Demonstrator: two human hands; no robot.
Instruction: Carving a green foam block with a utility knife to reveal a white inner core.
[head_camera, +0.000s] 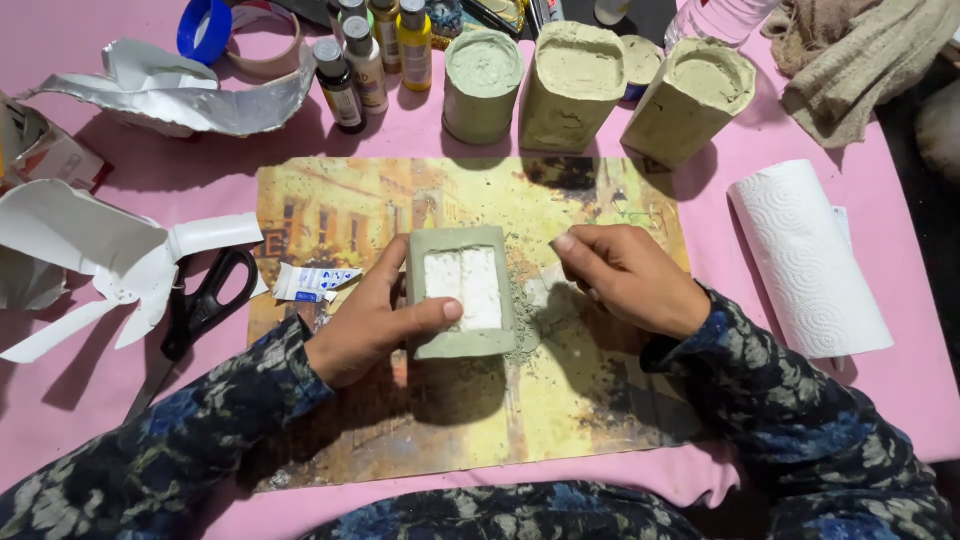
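Block: grey-green block (462, 292), white core, on printed mat (340, 210).
Left hand (370, 325): grips block's left side, thumb across its top.
Right hand (625, 275): just right of block, fingers curled, holding nothing visible.

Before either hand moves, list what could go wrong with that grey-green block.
1. The left hand grips the grey-green block from one side only; the right hand merely touches its edge, so it might tip.
2. Loose powder beside the block could spread over the picture mat.
3. The scissors lie close to the left forearm and might get knocked.
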